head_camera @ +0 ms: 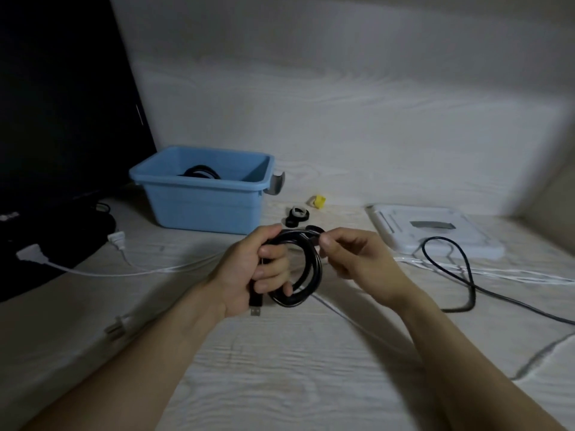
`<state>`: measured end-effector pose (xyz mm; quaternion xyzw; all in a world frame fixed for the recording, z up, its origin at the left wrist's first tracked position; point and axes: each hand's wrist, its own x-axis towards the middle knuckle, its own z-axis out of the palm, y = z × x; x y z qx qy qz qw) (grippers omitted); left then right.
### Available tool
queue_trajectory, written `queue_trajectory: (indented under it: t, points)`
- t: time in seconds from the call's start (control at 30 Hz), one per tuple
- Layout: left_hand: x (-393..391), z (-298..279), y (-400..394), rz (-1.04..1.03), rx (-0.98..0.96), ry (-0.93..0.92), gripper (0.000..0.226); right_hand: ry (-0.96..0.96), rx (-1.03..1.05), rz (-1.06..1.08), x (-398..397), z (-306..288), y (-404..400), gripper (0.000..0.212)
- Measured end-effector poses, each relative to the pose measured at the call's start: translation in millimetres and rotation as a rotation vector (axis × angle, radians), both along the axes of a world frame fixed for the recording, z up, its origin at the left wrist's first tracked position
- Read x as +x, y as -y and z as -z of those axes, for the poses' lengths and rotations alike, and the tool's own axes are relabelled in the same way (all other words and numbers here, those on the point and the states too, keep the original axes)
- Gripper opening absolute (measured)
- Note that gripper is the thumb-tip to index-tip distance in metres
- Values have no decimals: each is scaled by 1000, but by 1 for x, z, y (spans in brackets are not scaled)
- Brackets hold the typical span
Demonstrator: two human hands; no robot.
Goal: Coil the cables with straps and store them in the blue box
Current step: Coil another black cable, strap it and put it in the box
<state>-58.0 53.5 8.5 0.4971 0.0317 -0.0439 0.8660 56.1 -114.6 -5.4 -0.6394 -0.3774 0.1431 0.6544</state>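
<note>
Left grip [249,275] is wrapped tight round one side of the black cable coil [298,269], fingers curled through the loops, and I've got the right grip [357,259] pinching at the top of the coil where a dark strap [314,233] seems to sit, thumb and forefinger closed on it. Coil hangs in the air above the middle of the table [280,368], just in front of the blue box [205,191], which stands toward the far left edge. I'd judge this cable light but springy: the loops will want to fan open the moment the left grip slackens, so the hold belongs right where the turns bunch together, with the strap cinched beside it. The jacket looks smooth, maybe a bit slick. A USB plug [255,311] pokes out below my left palm, a stiff end to keep tucked in. Hard to read: the strap itself is mostly behind my right fingertips, so I can't tell whether it's closed round the bundle or only started. Inside the box I make out a dark coil [202,172], only its top showing over the rim. More straps [297,214] lie just right of the box, blurry. A loose black cable [466,275] and a white cable [124,270] trail across the table, with the black one cut off at the right edge.
</note>
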Motion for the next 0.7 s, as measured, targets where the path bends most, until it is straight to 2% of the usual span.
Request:
queue_trajectory:
  t: [0.07, 0.1, 0.23, 0.3, 0.33, 0.37, 0.47, 0.53, 0.63, 0.7]
  points:
    - [1, 0, 2, -38, -59, 20, 49, 110, -50, 31, -12, 7, -8, 33]
    - [1, 1, 3, -57, -107, 25, 49, 103, -55, 41, -19, 9, -13, 36]
    - [3, 4, 10, -46, -262, 46, 48, -458, 122, -70, -34, 5, -21, 46]
    - [4, 4, 10, -26, -274, 54, 47, -559, 130, -114, -34, 4, -24, 66]
    - [3, 3, 10, -25, -275, 54, 46, -534, 137, -116, -34, 4, -24, 70]
    - [3, 3, 11, -26, -275, 52, 46, -499, 159, -104, -32, 4, -24, 65]
    - [4, 1, 11, -38, -250, 31, 46, -452, 210, -51, -32, 6, -22, 33]
    - [3, 1, 10, -24, -223, 27, 44, -448, 232, -53, -37, 3, -22, 27]
    - [2, 3, 4, 44, -216, 49, 37, -611, 245, -39, -38, -3, -22, 26]
    - [-1, 5, 6, 197, -313, 100, 34, -765, 223, -38, -38, -7, -20, 28]
